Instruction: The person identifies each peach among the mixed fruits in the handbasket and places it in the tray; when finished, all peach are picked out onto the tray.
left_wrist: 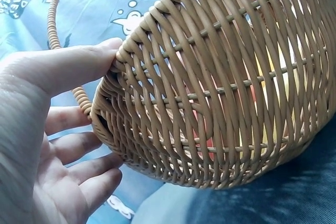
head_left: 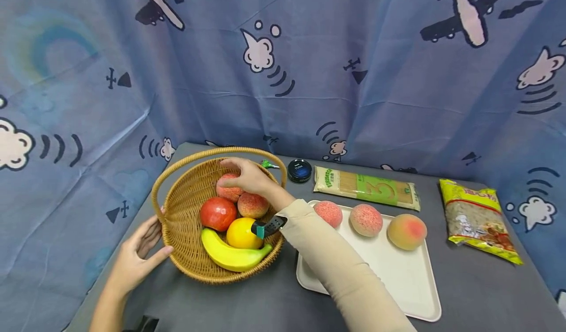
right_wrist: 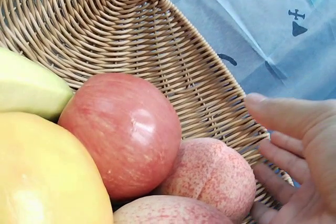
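Note:
A wicker basket [head_left: 185, 238] with an arched handle leans toward me and holds fruit. Inside are a red apple [head_left: 218, 214], a yellow-orange round fruit [head_left: 243, 233], a banana [head_left: 234, 258] and two peaches, one [head_left: 253, 205] beside the apple and one [right_wrist: 220, 174] farther back. My left hand [left_wrist: 58, 145] holds the basket's left end, thumb at one side of the rim and fingertips at the other. Over the far rim, my right hand [head_left: 252, 177] has its fingers spread and nothing gripped. Its fingers [right_wrist: 278, 182] are right beside the back peach.
Right of the basket, a white tray [head_left: 389, 273] bears three peaches [head_left: 366, 220], partly behind my right sleeve [head_left: 336, 263]. Behind stand a round dark tin [head_left: 299, 170] and a noodle packet [head_left: 367, 187]. A yellow bag [head_left: 479, 219] lies far right, before the curtain [head_left: 309, 76].

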A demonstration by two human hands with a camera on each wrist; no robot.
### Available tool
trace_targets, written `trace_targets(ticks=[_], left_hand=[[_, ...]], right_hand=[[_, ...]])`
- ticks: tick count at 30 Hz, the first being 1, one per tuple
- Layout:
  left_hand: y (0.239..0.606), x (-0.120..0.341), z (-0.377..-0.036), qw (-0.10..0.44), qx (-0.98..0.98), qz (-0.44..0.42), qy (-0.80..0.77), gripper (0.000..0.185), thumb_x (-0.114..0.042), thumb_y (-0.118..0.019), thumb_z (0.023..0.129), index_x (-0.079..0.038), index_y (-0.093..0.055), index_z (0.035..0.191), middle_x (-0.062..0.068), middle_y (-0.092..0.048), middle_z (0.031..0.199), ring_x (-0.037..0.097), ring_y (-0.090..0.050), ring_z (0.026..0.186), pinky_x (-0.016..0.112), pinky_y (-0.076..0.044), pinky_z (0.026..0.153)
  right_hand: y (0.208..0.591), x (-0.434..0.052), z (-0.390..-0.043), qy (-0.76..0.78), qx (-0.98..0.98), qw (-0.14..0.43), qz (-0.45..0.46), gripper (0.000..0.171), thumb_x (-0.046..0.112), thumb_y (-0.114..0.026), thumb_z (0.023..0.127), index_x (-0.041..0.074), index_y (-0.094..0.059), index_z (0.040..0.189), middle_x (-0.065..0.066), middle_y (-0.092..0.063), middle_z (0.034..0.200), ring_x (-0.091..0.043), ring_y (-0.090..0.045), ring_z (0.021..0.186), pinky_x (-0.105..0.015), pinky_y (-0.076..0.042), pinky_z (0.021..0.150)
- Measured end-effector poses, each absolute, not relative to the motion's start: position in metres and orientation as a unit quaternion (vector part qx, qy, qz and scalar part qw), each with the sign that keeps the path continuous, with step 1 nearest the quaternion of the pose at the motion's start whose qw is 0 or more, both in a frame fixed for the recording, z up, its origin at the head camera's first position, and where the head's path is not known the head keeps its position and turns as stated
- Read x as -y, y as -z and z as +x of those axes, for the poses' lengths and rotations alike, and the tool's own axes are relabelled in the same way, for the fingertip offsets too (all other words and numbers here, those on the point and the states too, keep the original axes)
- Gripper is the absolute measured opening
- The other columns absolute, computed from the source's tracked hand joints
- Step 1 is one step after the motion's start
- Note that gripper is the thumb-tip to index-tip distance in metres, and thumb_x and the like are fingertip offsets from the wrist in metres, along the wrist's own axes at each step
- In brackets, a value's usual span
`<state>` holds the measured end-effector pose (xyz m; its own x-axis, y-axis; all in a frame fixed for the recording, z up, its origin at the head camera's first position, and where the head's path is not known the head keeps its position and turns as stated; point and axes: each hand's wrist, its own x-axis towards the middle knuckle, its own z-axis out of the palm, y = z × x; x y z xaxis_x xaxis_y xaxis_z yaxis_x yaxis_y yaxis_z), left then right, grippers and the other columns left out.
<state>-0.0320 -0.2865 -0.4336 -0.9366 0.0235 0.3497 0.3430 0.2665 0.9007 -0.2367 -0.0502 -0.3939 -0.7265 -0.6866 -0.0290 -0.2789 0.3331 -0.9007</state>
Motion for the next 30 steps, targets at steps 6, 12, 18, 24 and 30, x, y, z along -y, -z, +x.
trace_targets(ticks=[6, 12, 18, 24, 30], left_hand=[[0.433, 0.285, -0.031, 0.129, 0.807, -0.095, 0.568, 0.073, 0.017, -0.065, 0.079, 0.007, -0.034, 0.143, -0.018, -0.043, 0.137, -0.007, -0.044, 0.125, 0.008, -0.041, 0.099], [0.432, 0.284, -0.031, 0.127, 0.827, -0.064, 0.543, 0.073, 0.012, -0.068, 0.079, 0.001, -0.036, 0.144, -0.015, -0.043, 0.137, -0.009, -0.045, 0.123, 0.008, -0.042, 0.099], [0.433, 0.283, -0.032, 0.139, 0.826, -0.075, 0.542, 0.074, 0.015, -0.069, 0.076, 0.003, -0.038, 0.142, -0.014, -0.045, 0.137, -0.008, -0.046, 0.123, 0.008, -0.042, 0.098], [0.434, 0.284, -0.033, 0.148, 0.817, -0.094, 0.550, 0.073, 0.017, -0.068, 0.076, 0.006, -0.037, 0.141, -0.017, -0.045, 0.136, -0.006, -0.046, 0.124, 0.008, -0.042, 0.099], [0.435, 0.285, -0.032, 0.145, 0.812, -0.097, 0.557, 0.073, 0.018, -0.067, 0.075, 0.007, -0.036, 0.141, -0.015, -0.045, 0.137, -0.006, -0.046, 0.124, 0.008, -0.041, 0.099]], right_hand=[[0.400, 0.050, -0.239, 0.454, -0.816, 0.221, -0.282, 0.059, 0.016, -0.070, 0.087, 0.007, -0.046, 0.140, -0.008, -0.049, 0.141, -0.021, -0.044, 0.132, -0.034, -0.040, 0.110], [0.406, 0.053, -0.242, 0.409, -0.845, 0.221, -0.265, 0.059, 0.017, -0.071, 0.086, 0.010, -0.047, 0.139, -0.007, -0.051, 0.138, -0.022, -0.052, 0.121, -0.035, -0.048, 0.101], [0.410, 0.056, -0.243, 0.380, -0.861, 0.215, -0.262, 0.062, 0.019, -0.075, 0.082, 0.012, -0.048, 0.138, -0.006, -0.052, 0.136, -0.021, -0.055, 0.113, -0.033, -0.052, 0.093], [0.407, 0.056, -0.241, 0.353, -0.873, 0.211, -0.262, 0.065, 0.025, -0.078, 0.079, 0.012, -0.051, 0.136, -0.008, -0.052, 0.134, -0.022, -0.057, 0.108, -0.032, -0.053, 0.087], [0.408, 0.055, -0.242, 0.349, -0.874, 0.205, -0.268, 0.062, 0.024, -0.079, 0.078, 0.013, -0.054, 0.133, -0.008, -0.054, 0.132, -0.021, -0.056, 0.107, -0.031, -0.053, 0.086]])
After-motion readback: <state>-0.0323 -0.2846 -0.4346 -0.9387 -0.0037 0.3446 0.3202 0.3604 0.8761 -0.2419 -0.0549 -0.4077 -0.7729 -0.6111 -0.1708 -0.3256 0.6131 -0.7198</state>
